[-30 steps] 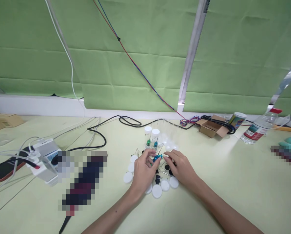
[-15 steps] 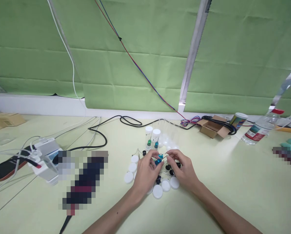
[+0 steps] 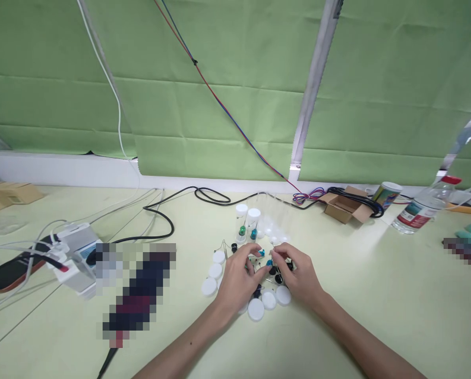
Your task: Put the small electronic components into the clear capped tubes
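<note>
My left hand (image 3: 237, 281) and my right hand (image 3: 298, 273) meet over a heap of small electronic parts with thin wire legs on the pale green table (image 3: 377, 295). Both pinch at small blue parts (image 3: 265, 258) between their fingertips. Black round parts (image 3: 275, 273) lie under the hands. Several white round caps (image 3: 256, 309) ring the heap at the left and front. Just behind stand two clear vials with white caps (image 3: 248, 223), one with a green part inside, one with a teal part.
A black cable (image 3: 168, 221) loops across the table behind the heap. A white power strip (image 3: 75, 255) with plugs sits at the left. At the back right are an open cardboard box (image 3: 343, 208), a small can (image 3: 383, 195) and a water bottle (image 3: 420, 208).
Both hands have dropped slightly toward the table and drawn closer together over the heap. The blue parts between the fingertips have shifted a little right.
</note>
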Action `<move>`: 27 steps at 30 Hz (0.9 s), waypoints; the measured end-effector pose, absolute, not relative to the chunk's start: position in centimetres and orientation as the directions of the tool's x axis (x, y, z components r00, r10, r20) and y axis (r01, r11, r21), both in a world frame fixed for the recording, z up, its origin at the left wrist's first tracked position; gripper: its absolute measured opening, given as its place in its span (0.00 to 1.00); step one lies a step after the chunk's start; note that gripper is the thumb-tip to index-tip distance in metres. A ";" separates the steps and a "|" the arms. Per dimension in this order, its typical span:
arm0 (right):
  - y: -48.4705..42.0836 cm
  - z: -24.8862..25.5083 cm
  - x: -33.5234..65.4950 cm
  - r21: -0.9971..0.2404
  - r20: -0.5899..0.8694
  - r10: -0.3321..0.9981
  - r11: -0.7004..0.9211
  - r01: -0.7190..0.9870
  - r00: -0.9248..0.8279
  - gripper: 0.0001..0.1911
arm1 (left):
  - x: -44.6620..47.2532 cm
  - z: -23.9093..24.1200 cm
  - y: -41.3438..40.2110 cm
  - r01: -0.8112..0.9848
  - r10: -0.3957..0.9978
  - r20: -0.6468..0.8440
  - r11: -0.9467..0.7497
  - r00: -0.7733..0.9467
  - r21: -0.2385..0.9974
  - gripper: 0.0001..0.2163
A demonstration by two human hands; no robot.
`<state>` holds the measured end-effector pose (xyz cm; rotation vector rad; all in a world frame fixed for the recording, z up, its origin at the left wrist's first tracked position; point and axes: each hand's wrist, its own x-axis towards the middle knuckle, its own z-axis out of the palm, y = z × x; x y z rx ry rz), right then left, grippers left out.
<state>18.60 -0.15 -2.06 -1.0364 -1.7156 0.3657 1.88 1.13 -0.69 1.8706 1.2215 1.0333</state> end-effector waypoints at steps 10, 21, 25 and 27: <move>-0.2 -2.2 18.4 -0.409 0.721 0.623 0.736 0.539 -0.304 0.07 | 1.8 -0.7 0.7 0.461 0.913 0.270 -0.390 0.305 0.797 0.17; -0.6 -2.0 18.0 -0.290 0.769 0.536 0.779 0.556 -0.349 0.09 | 1.8 -0.8 0.2 0.555 0.889 0.240 -0.434 0.389 0.710 0.20; -0.7 -2.3 17.8 -0.271 0.821 0.491 0.785 0.557 -0.293 0.10 | 1.8 -0.9 0.0 0.535 0.884 0.228 -0.434 0.408 0.725 0.20; -0.9 -2.3 17.7 -0.267 0.845 0.468 0.788 0.555 -0.258 0.10 | 1.9 -1.0 -0.1 0.535 0.883 0.233 -0.437 0.407 0.723 0.20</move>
